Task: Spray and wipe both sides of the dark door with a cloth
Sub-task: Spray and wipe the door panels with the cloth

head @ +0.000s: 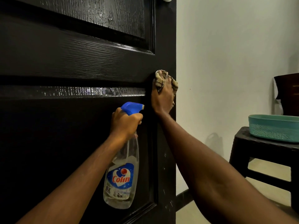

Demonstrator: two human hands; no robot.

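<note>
- Dark door (pixel 72 62): it fills the left and middle of the view. Its free edge stands upright, just to the right of the right hand (pixel 162 99).
- The right hand lies with stretched fingers on the cloth (pixel 159 81) and presses it against the door face, close to that edge.
- The left hand (pixel 125 122) is closed around the neck of the spray bottle (pixel 123 175). The bottle hangs almost upright in front of the lower panel, and its blue nozzle is just beside the right wrist.
- A wet, shining band lies along the moulding (pixel 90 91) at the top of the lower panel. Its long axis is horizontal, and it goes away to the left from the cloth, at about the height of the hand.
- More drops shine on the upper panel (pixel 105 13), above and to the left of the cloth.
- In my judgement the next stroke should go to the left along this band. The right hand is the nearer one and already has the cloth on the wood.
- The other side of the door cannot be seen from here.
</note>
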